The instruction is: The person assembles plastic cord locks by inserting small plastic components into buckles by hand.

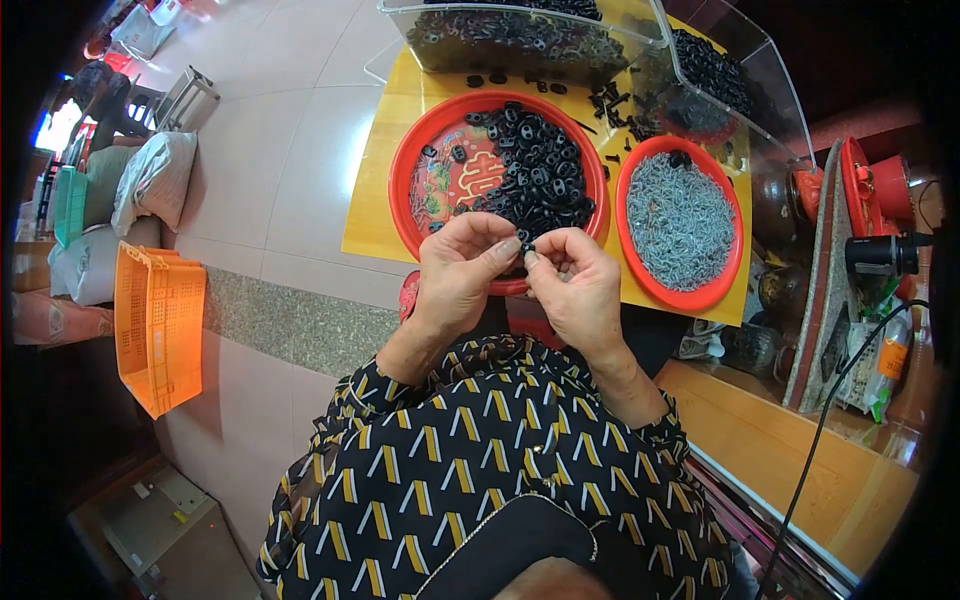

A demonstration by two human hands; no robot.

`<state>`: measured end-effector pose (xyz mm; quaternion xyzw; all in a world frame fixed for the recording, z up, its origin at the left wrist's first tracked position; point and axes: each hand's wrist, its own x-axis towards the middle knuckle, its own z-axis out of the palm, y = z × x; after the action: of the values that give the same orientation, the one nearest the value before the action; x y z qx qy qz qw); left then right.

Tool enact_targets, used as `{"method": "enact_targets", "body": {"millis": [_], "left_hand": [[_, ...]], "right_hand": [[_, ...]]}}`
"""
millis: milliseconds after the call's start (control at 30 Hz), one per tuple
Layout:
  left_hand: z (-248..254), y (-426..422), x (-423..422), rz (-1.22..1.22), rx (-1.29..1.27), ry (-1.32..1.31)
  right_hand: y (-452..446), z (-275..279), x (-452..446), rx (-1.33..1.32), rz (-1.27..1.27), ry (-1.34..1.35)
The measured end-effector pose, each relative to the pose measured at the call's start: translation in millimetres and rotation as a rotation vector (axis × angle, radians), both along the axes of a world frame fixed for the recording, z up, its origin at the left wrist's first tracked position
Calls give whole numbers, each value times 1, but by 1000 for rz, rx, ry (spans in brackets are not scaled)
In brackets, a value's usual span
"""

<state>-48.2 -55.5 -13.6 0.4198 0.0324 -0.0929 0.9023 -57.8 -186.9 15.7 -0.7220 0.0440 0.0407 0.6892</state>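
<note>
My left hand [452,272] and my right hand [580,292] meet over the near edge of a round red tray [403,178]. Between the thumbs and fingertips of both is a small black plastic part [527,246], mostly covered by the fingers. Whether a screw is held with it, I cannot tell. Inside the tray, many loose black plastic parts with holes [545,165] are heaped to the right, over a printed red and gold base. To its right stands a smaller red tray [624,232] full of small silvery metal pieces [682,222], apparently screws.
Clear plastic bins [520,45] of black parts stand at the back of the yellow board [375,215], with loose black pieces [610,100] before them. An orange crate [160,325] and white sacks [158,180] are on the left. A black cable [815,440] hangs at right.
</note>
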Motion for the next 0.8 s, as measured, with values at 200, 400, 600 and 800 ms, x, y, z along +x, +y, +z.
{"method": "enact_targets", "body": {"millis": [200,400,600,800], "left_hand": [[-2,0,0,15,143,-70],[0,-2,0,-10,133,-51],[-1,-3,2,-28,235,-83],[0,8,33,42,780,-283]], "right_hand": [[0,-3,-1,-23,12,-41],[0,-2,-1,35,17,-34],[0,-4,1,40,28,-71],[-16,-5,7,120,-24,-30]]}}
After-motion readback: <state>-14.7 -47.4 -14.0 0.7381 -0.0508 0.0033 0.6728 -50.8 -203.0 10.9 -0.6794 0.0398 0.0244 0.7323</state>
